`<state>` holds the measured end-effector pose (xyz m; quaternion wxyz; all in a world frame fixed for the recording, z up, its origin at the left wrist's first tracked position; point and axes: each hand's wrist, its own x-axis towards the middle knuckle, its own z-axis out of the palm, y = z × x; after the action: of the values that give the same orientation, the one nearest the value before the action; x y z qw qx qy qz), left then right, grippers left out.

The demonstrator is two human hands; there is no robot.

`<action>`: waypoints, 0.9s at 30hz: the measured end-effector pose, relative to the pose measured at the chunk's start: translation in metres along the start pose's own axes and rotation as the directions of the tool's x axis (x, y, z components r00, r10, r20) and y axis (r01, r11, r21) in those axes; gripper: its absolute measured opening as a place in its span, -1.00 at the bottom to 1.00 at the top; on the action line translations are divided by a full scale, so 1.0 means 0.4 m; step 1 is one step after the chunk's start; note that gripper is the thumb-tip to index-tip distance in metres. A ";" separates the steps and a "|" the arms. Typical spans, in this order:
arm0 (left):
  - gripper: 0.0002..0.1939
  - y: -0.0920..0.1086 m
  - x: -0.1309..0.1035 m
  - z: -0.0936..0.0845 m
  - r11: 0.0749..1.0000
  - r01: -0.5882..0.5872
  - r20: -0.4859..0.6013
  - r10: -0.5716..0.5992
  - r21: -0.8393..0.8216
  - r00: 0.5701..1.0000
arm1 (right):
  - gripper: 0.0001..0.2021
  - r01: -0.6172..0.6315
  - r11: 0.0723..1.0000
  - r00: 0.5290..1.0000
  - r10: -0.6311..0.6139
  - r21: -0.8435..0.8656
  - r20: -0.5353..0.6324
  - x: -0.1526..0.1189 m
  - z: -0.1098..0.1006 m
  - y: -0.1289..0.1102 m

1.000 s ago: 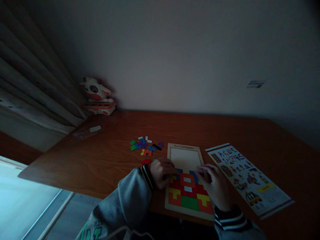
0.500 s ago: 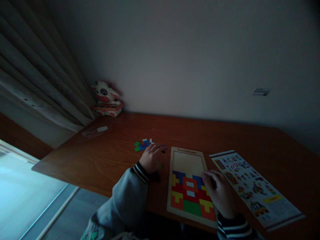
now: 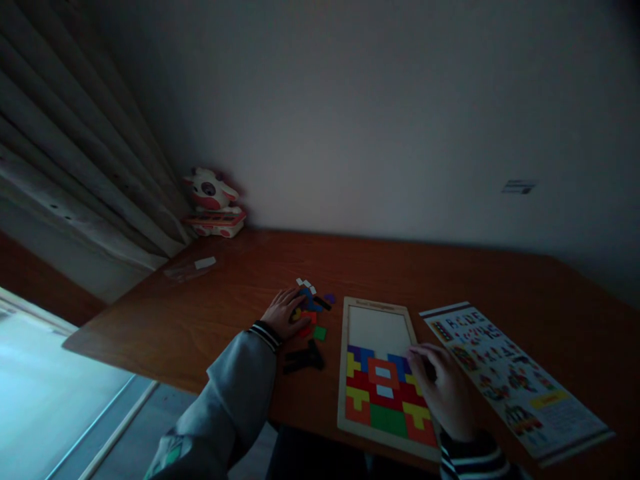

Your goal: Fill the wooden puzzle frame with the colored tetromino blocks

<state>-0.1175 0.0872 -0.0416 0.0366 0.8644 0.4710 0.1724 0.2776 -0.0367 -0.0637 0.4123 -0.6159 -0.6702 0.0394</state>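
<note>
My left hand [image 3: 284,316] lies with fingers spread at the left side of a loose heap of puzzle pieces. Blue pieces [image 3: 309,299], red ones and a green piece [image 3: 320,333] show beside its fingers; what is under the palm is hidden. My right hand [image 3: 443,387] is at the right edge of the wooden puzzle board [image 3: 341,393], thumb and fingertips pinched together. Whether something small is between them I cannot make out. Coloured block pieces [image 3: 388,419] fill the board's near part, and its far part shows bare wood.
Black pieces [image 3: 304,358] lie close to my left wrist, white pieces [image 3: 307,284] beyond the heap. A printed pattern sheet [image 3: 515,380] lies right of the board. A cow toy [image 3: 213,200] and a clear plastic bag [image 3: 185,270] are at the back left of the wooden table [image 3: 240,267].
My left hand has moved left and its fingers have spread; more loose pieces now show, red, green and black among them. My right hand has stayed at the board's edge.
</note>
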 end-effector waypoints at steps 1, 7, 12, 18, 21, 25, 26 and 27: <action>-0.37 0.009 0.000 0.002 1.000 -0.024 0.001 0.024 -0.017 1.000 | -0.70 0.000 1.000 1.000 0.000 0.001 -0.004 0.000 0.000 -0.002; -0.58 0.030 -0.012 0.016 0.992 -0.085 -0.038 0.081 -0.098 0.996 | -0.69 -0.028 0.999 1.000 0.028 0.016 -0.010 -0.003 0.001 -0.007; -0.68 0.038 -0.031 0.011 0.984 -0.113 -0.073 0.104 -0.136 0.992 | -0.68 -0.043 0.999 0.999 0.044 0.013 -0.013 -0.005 0.004 -0.005; -0.59 0.041 -0.085 0.003 0.986 -0.107 -0.137 0.089 -0.127 0.987 | -0.68 -0.048 0.998 0.999 0.048 0.029 -0.014 -0.004 0.004 -0.008; -0.62 0.043 -0.116 0.010 0.990 -0.084 -0.154 0.066 -0.115 0.986 | -0.70 -0.040 0.999 0.999 0.041 0.031 -0.018 -0.003 0.001 -0.012; -0.64 0.051 -0.142 0.011 0.986 -0.107 -0.183 0.082 -0.128 0.980 | -0.70 -0.056 0.998 0.998 0.056 0.042 0.001 -0.005 0.001 -0.010; -0.64 0.053 -0.145 0.008 0.983 -0.122 -0.193 0.094 -0.139 0.977 | -0.71 -0.063 0.997 0.998 0.062 0.042 0.007 -0.006 0.002 -0.007; -0.64 0.055 -0.146 0.004 0.979 -0.135 -0.201 0.104 -0.150 0.974 | -0.71 -0.068 0.997 0.998 0.067 0.042 0.015 -0.006 0.002 -0.004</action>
<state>-0.1282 0.0268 -0.0535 0.0509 0.8646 0.4037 0.2947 0.2758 -0.0388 -0.0646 0.4191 -0.6290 -0.6508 0.0714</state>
